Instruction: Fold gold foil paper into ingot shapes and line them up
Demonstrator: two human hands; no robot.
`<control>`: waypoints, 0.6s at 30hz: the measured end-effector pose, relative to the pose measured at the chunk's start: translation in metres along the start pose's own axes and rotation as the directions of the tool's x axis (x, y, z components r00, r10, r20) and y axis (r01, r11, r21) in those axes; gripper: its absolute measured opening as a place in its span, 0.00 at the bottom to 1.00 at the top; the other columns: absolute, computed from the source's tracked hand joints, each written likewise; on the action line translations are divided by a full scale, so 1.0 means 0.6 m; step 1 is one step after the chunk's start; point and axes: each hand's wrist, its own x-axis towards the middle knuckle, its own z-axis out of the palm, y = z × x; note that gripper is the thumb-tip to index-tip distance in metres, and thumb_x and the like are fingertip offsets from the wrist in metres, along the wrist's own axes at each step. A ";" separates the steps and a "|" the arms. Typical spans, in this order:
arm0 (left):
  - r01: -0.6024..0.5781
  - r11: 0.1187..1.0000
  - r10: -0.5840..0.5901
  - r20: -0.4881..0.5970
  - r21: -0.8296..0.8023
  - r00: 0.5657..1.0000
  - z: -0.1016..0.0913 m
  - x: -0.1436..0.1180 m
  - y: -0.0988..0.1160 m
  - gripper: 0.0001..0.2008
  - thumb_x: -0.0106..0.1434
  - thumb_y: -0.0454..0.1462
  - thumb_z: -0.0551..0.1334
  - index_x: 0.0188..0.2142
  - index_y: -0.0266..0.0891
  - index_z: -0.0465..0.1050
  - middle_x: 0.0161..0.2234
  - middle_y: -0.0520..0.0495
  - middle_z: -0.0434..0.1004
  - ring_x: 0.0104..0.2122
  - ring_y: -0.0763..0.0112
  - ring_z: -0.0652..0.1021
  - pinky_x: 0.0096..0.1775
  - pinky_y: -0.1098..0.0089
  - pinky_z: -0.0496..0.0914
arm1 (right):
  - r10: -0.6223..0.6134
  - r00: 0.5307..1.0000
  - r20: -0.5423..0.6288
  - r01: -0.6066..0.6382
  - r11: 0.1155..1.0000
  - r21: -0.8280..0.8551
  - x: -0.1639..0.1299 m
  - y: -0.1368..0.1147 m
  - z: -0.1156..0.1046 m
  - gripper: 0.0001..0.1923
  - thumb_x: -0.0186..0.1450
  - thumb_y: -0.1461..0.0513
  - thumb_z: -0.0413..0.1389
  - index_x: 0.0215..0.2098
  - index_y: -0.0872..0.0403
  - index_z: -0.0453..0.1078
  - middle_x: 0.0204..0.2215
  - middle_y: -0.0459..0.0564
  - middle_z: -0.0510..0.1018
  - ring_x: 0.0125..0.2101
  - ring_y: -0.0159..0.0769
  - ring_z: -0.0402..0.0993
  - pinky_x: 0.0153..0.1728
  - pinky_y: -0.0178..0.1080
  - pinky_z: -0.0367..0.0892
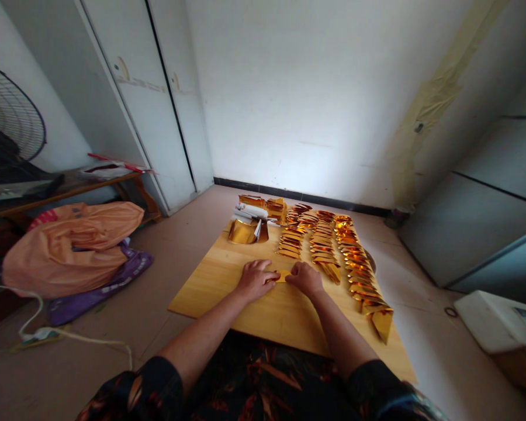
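A person sits at a wooden board (210, 286) laid on the floor, seen from above in the centre of the frame. Both hands rest palm down on the board, side by side. The left hand (255, 279) and the right hand (305, 278) press on a small sheet of gold foil paper (283, 276) that lies flat between them, just below the frame's centre; fingers are curled over its edges, pinching and flattening it rather than lifting it.

Above and to the right of the hands, rows of folded gold pieces (333, 245) run in overlapping lines toward the lower right. At the board's far edge sits a stack of unfolded gold sheets (248, 225).

Folding this well probably means keeping the sheet pinned flat, matching edges squarely, and running fingertips firmly along the crease, since foil likely slips and wrinkles easily.

An orange bag (72, 245) lies at the left.
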 end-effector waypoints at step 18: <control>-0.052 0.990 0.025 -0.200 -0.132 0.980 0.017 -0.002 0.012 0.22 0.55 0.27 0.60 0.49 0.46 0.72 0.37 0.49 0.77 0.41 0.65 0.71 0.44 0.63 0.62 | -0.077 0.997 -0.004 0.077 0.994 0.074 -0.004 0.012 0.014 0.08 0.54 0.64 0.57 0.33 0.50 0.72 0.31 0.43 0.79 0.32 0.32 0.71 0.32 0.32 0.53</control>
